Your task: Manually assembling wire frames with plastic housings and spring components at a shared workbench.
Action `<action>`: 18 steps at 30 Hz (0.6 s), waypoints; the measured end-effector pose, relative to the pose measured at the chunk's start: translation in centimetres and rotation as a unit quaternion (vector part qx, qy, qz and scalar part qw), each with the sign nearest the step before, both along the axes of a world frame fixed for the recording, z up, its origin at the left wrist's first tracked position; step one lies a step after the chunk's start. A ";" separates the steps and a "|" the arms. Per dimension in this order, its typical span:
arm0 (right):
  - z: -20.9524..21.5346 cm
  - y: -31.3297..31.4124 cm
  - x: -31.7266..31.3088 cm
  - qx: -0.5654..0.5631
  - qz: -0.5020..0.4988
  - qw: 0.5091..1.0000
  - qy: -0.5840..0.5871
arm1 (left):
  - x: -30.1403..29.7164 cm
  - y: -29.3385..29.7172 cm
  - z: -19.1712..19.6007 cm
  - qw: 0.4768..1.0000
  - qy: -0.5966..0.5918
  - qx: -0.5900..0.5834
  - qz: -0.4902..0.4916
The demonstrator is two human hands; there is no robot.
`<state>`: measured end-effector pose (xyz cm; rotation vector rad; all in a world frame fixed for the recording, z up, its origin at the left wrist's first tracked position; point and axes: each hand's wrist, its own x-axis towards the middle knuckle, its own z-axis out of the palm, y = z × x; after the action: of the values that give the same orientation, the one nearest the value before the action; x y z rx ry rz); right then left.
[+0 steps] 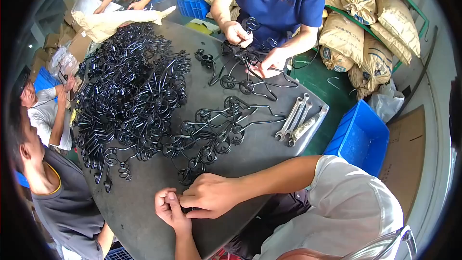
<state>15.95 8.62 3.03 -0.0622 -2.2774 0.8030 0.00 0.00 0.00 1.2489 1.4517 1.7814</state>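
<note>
My left hand (169,208) and my right hand (211,195) meet at the near edge of the dark round table (144,221). Their fingertips pinch a small dark part (185,208) between them, mostly hidden by the fingers. Just beyond my right hand lies a black coiled wire spring (190,175), the nearest of a loose group of springs (216,127). A big heap of the same black wire springs (130,86) covers the left half of the table.
A few metal wrenches (298,123) lie at the table's right edge, above a blue bin (358,137). Across the table a person in a blue shirt handles springs (250,60). Other people sit on the left (53,188). Tan sacks (361,33) are stacked far right.
</note>
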 end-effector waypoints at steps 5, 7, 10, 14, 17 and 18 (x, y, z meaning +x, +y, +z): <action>-0.1 0.1 -0.4 0.004 0.003 1.000 0.005 | -0.4 0.1 0.0 1.000 0.006 -0.001 0.007; -0.1 0.0 -0.4 0.004 0.004 1.000 0.002 | -0.7 0.0 -0.4 1.000 0.010 0.007 0.006; -0.2 0.0 -0.4 0.006 0.005 1.000 0.000 | -0.7 0.0 -0.4 1.000 0.018 0.014 0.008; -0.3 0.3 -0.2 0.006 0.003 1.000 0.000 | -0.6 0.4 -0.5 0.999 0.043 0.009 0.012; -0.2 0.4 -0.2 -0.001 -0.009 1.000 0.013 | 0.0 0.6 0.5 1.000 0.029 -0.002 0.008; 0.1 0.3 -0.3 -0.003 0.002 1.000 -0.011 | -0.1 0.1 0.6 0.999 0.035 -0.004 0.019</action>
<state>15.66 8.94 3.17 -0.0690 -2.2958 0.8152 -0.11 0.14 0.61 1.2998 1.5284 1.7716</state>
